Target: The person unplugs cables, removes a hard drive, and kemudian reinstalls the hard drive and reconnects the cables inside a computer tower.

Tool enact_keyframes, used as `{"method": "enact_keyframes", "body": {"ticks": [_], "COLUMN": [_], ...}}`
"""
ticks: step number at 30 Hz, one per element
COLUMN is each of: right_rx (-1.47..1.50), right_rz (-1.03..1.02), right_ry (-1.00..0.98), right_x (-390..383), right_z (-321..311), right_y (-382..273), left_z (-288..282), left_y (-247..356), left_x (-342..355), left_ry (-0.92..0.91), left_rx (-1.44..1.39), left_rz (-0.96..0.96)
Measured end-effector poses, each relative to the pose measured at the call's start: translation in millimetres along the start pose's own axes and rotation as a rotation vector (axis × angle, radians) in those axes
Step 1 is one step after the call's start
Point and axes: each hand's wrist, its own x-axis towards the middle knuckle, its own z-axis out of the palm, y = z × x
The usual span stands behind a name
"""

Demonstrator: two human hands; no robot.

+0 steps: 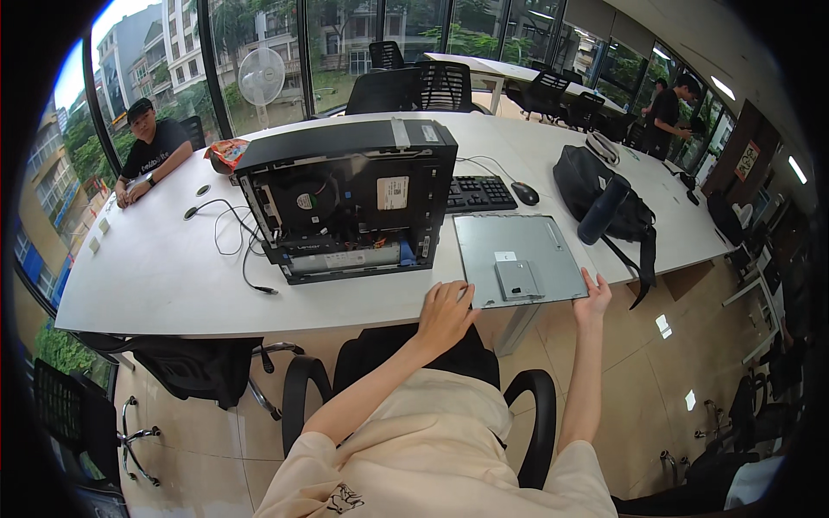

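Note:
A grey metal side panel (pixel 515 246) with a small raised plate lies at the front edge of the white desk. My right hand (pixel 590 295) is closed on its lower right corner. My left hand (pixel 447 311) is at its lower left corner, fingers curled at the edge; their tips are partly hidden. Left of the panel stands a black desktop computer case (pixel 341 194), its side off and its fan and inner parts showing. A black keyboard (pixel 479 192) and mouse (pixel 525 193) sit just beyond the panel.
A black bag (pixel 587 181) with a dark bottle (pixel 603 210) rests at right; cables (pixel 224 237) and a coloured packet (pixel 226 154) at left. A seated person (pixel 155 151) leans on the desk's left end. Another (pixel 663 121) stands back right. Chairs (pixel 181 371) surround the desk (pixel 138 293).

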Motion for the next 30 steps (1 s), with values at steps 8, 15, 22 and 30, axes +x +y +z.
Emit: {"method": "enact_keyframes", "body": {"ticks": [8,15,22,30], "right_rx": [-1.078,-1.466,-1.912,-1.316], "right_rz": [-0.564,-0.411,-0.476,-0.901], "right_ry": [0.249,-0.006,-0.2,-0.74], "right_x": [23.1,13.5,-8.6,-81.7], "right_z": [4.5,17.5,91.3,297.5], "right_y": [-5.3,-7.3,31.1,100.0], "left_z": [5.2,8.0,-17.1,-179.1], "left_y": [1.5,-0.8,-20.0,-55.4], "left_x": [2.7,8.0,5.8,42.7], "left_ry": [0.054,0.043,0.045,0.535], "left_rx": [-0.015,-0.068,-0.416,-0.251], "left_rz": [-0.035,-0.184,-0.384,-0.438]}}
